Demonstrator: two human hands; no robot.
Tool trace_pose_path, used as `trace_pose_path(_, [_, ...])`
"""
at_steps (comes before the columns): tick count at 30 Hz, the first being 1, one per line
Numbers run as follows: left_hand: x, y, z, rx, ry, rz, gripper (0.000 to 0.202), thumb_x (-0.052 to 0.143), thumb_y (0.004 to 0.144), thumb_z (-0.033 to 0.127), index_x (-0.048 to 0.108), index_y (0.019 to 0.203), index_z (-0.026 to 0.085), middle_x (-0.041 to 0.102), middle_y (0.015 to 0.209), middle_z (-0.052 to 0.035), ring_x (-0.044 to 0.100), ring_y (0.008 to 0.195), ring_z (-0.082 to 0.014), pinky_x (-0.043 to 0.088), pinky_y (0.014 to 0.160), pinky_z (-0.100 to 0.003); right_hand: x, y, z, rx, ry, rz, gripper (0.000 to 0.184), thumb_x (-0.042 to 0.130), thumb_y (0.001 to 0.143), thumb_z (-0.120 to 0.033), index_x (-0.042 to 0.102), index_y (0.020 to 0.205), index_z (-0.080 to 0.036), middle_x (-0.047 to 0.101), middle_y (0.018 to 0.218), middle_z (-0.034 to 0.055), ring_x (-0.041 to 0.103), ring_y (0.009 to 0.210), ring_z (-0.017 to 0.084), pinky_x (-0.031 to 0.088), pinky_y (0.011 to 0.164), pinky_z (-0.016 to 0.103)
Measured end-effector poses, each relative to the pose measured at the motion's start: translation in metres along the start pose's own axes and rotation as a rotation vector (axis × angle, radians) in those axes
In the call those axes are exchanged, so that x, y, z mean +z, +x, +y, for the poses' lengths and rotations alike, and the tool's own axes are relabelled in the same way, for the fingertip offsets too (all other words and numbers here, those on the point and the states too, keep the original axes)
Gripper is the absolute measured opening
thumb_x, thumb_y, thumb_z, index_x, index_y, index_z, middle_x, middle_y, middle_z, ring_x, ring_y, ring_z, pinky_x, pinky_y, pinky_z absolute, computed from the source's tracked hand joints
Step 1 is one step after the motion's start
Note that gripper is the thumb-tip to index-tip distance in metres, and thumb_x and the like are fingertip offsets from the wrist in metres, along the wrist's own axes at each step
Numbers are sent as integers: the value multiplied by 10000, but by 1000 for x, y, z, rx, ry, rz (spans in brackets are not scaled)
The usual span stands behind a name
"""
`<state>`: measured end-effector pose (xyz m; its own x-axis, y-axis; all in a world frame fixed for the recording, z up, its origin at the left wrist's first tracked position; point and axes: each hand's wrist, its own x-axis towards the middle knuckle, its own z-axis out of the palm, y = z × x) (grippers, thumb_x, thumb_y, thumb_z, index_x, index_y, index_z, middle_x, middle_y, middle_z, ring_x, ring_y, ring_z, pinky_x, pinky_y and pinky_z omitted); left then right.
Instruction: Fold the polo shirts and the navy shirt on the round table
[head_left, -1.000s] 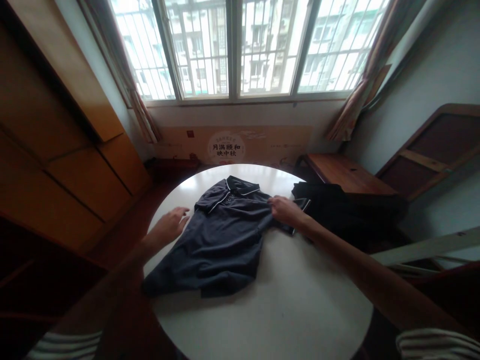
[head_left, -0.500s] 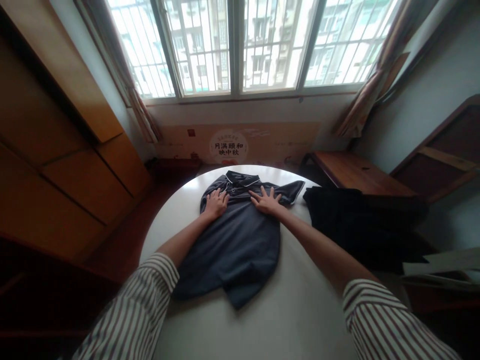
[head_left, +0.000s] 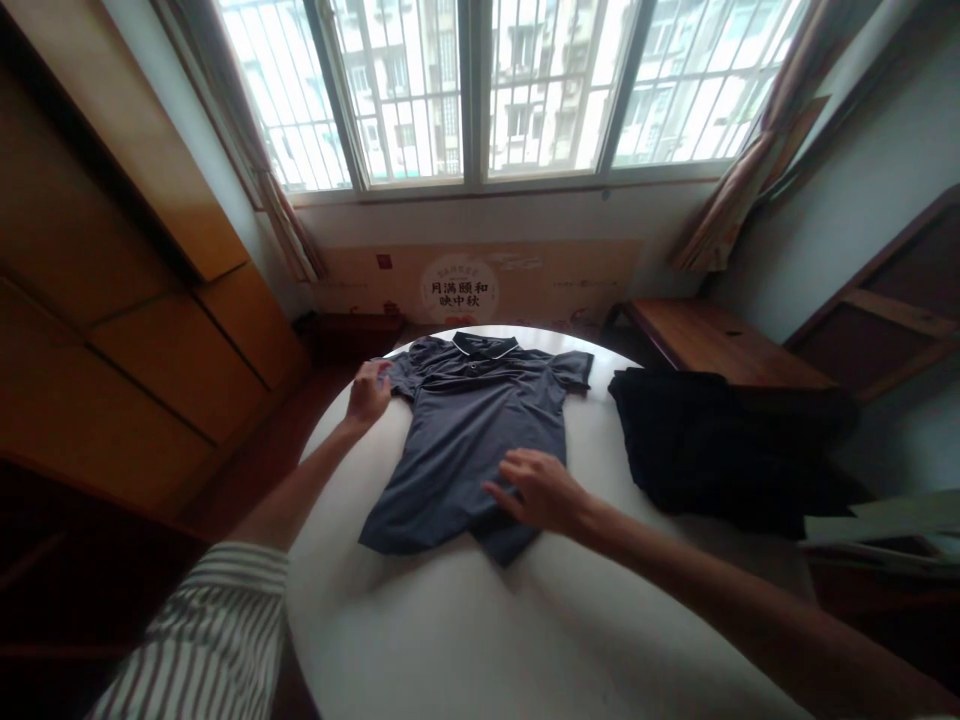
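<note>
A dark grey polo shirt (head_left: 465, 430) with white collar trim lies spread flat, front up, on the round white table (head_left: 480, 620), collar toward the window. My left hand (head_left: 367, 392) pinches the shirt's left sleeve at the table's far left edge. My right hand (head_left: 536, 492) rests on the lower right part of the shirt near its hem, fingers bent and pointing left, holding nothing that I can see.
A heap of black cloth (head_left: 697, 440) lies on the table's right side. Behind it stands a low wooden bench (head_left: 720, 345). Wooden cabinets (head_left: 112, 300) line the left wall. A window (head_left: 487, 90) with curtains fills the far wall, a printed cardboard panel (head_left: 465, 285) below it.
Both hands left the chest of the shirt. The left went out to the left sleeve, the right came back to the hem. The shirt now lies spread with both sleeves out.
</note>
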<state>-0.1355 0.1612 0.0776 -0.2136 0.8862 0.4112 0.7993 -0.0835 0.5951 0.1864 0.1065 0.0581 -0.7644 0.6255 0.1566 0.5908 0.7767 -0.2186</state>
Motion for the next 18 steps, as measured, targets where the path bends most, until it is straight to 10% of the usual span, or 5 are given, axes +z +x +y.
trace_pose_path(3, [-16, -77, 9, 369, -14, -334, 190, 544, 929, 275, 632, 1071, 184, 666, 1058, -78, 634, 984, -195, 511, 936, -363, 17, -56, -33, -128, -12, -8, 460, 581, 874, -585, 656, 949, -138, 636, 972, 135, 573, 883, 274, 487, 775, 388])
trace_pose_path(7, [-33, -165, 14, 733, 128, -540, 393, 662, 881, 395, 608, 1215, 194, 635, 1190, -127, 591, 1123, -270, 526, 955, -410, 35, -85, -40, -127, -101, 24, 196, 587, 870, -172, 647, 1046, -109, 642, 1008, 141, 570, 951, 280, 489, 850, 400])
trace_pose_path(14, [-44, -184, 14, 748, 226, -302, 295, 440, 922, 79, 598, 1150, 178, 676, 1016, -106, 637, 929, -235, 547, 864, -407, -1, -99, -22, -74, 250, 254, 193, 442, 828, -37, 539, 771, -193, 592, 790, 59, 555, 735, 186, 457, 666, 289])
trace_pose_path(18, [-67, -203, 45, 645, 78, -408, 212, 494, 888, 130, 590, 1069, 185, 658, 922, -89, 618, 824, -211, 525, 748, -337, -41, -135, -20, -16, 476, 242, 189, 432, 796, -49, 519, 762, -213, 566, 710, 28, 541, 652, 169, 426, 610, 276])
